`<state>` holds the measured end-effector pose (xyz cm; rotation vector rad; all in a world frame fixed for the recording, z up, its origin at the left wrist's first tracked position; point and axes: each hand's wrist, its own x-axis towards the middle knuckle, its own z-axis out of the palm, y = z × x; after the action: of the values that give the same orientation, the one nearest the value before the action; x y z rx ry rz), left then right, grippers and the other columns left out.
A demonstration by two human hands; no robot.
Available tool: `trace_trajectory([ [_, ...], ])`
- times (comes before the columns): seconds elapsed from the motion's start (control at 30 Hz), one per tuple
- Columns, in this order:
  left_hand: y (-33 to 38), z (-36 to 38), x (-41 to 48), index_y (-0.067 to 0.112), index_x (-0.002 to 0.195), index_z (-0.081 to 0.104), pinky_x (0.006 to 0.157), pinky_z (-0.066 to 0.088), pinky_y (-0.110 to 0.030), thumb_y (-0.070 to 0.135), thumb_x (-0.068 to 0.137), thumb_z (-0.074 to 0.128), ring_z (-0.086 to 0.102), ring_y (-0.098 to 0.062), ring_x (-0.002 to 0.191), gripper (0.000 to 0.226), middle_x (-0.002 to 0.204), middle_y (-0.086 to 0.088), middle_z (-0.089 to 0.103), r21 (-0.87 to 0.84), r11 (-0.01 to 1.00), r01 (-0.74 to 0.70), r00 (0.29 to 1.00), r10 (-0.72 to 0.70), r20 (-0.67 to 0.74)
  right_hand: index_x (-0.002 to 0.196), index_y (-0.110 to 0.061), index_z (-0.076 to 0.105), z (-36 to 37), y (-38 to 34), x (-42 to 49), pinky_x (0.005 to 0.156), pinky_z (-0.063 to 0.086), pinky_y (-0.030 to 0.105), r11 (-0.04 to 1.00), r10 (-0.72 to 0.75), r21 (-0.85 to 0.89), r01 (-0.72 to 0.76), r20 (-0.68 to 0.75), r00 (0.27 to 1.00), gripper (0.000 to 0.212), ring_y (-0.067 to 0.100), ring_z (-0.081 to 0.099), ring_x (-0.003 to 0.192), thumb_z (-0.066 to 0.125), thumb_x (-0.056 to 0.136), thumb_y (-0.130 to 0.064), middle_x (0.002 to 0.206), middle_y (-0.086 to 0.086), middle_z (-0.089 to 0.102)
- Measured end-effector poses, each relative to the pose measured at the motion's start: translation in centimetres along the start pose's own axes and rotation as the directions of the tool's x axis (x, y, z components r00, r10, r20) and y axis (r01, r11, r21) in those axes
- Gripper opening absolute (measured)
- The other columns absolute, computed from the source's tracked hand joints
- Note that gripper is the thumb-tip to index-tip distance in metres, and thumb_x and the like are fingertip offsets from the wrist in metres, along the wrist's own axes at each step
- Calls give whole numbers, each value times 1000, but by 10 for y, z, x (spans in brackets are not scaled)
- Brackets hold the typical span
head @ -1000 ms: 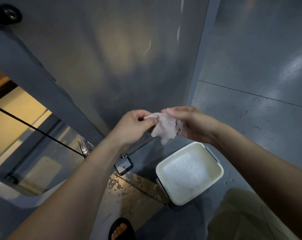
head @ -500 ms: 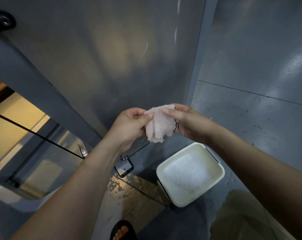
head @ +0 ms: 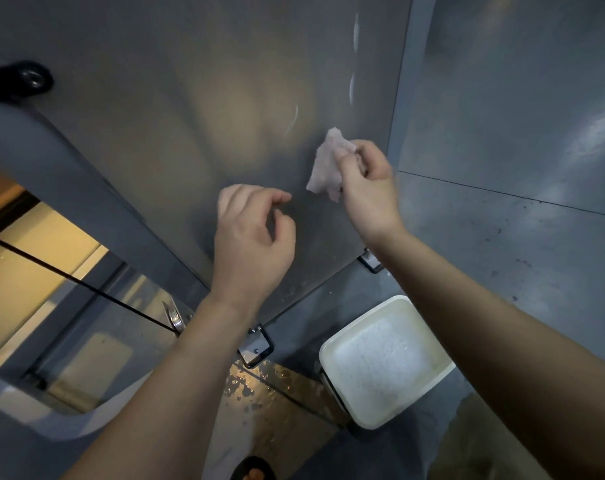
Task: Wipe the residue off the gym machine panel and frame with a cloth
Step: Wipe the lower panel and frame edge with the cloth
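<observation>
A small pale pink cloth (head: 325, 164) hangs against the grey machine panel (head: 197, 109), pinched by my right hand (head: 367, 188) near the panel's right side. White streaks of residue (head: 353, 88) run down the panel above the cloth, beside the grey upright frame post (head: 403, 81). My left hand (head: 252, 240) hovers lower and to the left in front of the panel, fingers loosely curled and holding nothing. A slanted frame beam (head: 69, 174) borders the panel on the left.
A white square tub (head: 384, 362) of foamy water stands on the floor below my right arm. Metal brackets (head: 256, 348) fix the panel's lower edge. Wet spots (head: 252, 386) mark the floor by my sandalled foot (head: 252, 471). A black roller (head: 20, 79) sits top left.
Both hands held the cloth together before. Now my left hand has let go, and my right hand has carried the cloth up and right onto the panel.
</observation>
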<state>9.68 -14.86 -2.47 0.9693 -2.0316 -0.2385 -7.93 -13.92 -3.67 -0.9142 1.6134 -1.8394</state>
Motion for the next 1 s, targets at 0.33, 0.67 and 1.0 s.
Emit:
trace_trajectory([
  [0.33,0,-12,6,9,112,74,122,15,-62,10,76,57,29,-38,148,41,148,-17,50,303,943,-135,987,154,-40,111,-16,67,38,-11,16,92,49,22,910,-371,-251,330,-136,919,18,-3,57,102,64,94,-11,113,-2,56],
  [0.67,-13,-18,6,8,153,41,126,-1,-58,20,76,58,-4,-32,158,80,170,-14,8,492,871,14,999,-28,21,107,-9,69,46,5,0,73,46,16,619,-588,-470,630,255,768,23,10,49,78,55,91,-1,93,5,47],
  [1.0,-21,-18,4,10,159,31,126,-3,-55,22,76,61,-9,-31,158,89,172,-12,0,546,837,-19,998,-16,59,117,-4,67,54,13,-7,72,55,45,469,-657,-495,732,358,663,23,33,60,84,55,99,-11,104,15,54],
])
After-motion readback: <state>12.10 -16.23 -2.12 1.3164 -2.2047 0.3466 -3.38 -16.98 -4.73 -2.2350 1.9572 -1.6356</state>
